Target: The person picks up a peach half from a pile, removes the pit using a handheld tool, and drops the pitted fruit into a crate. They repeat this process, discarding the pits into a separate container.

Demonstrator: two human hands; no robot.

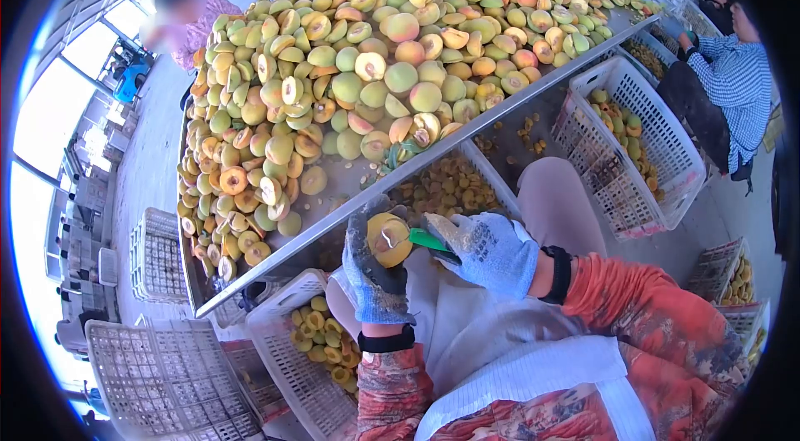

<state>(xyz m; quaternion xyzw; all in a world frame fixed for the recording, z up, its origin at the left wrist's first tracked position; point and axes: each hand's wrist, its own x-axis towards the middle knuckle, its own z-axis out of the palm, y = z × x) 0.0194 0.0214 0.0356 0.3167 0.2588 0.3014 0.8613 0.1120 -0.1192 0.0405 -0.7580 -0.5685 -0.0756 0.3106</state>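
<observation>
In its blue, dirt-darkened glove, my left hand (372, 266) wraps round a halved peach (389, 239), its cut face turned toward my right hand. My right hand (486, 249), also gloved, grips a green-handled pitting knife (427, 238). A thin, curved metal end shows against the peach's cut face. Both hands are over my lap, just on my side of the metal table edge. Beyond that edge lies a large heap of cut peaches (333, 82), many halves with the stone still showing. Below the edge, a crate of small brown-yellow pieces (450, 182) stands in front of my hands.
A white crate (275, 316) of pitted halves stands by my left leg; another crate (658, 124) with peaches is at the right. Stacked crates (167, 374) stand at lower left. One person (187, 20) is across the table, another (733, 82) sits at right. The table's metal rim (417, 162) runs diagonally ahead.
</observation>
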